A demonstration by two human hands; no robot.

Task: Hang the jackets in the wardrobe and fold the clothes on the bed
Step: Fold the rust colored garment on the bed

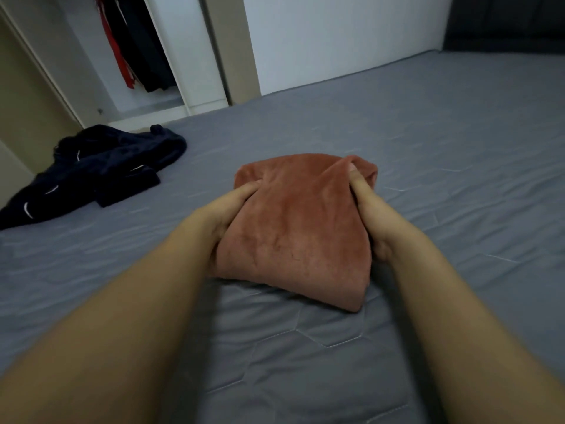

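Grey quilted fabric covers the bed point(305, 347), and 2 bare forearms reach over its near edge toward the middle. Between them lies a rust-coloured folded garment point(293, 234), soft and plush-looking, resting flat on the bed in a compact bundle. The left hand point(220, 218) holds the garment's left side, thumb on top and the fingers tucked under the cloth, out of sight. The right hand point(379, 221) holds the right side, its thumb pressed up along the top layer near the far right corner of the bundle, pinching a fold; its other fingers are hidden under the cloth too. Further off, near the bed's far left edge, a dark navy garment point(101, 172) with thin white markings lies crumpled and unfolded, well apart from the rust one. Beyond the bed's far edge stands the open wardrobe point(195, 56), where dark and red hanging clothes point(134, 47) show in the gap.
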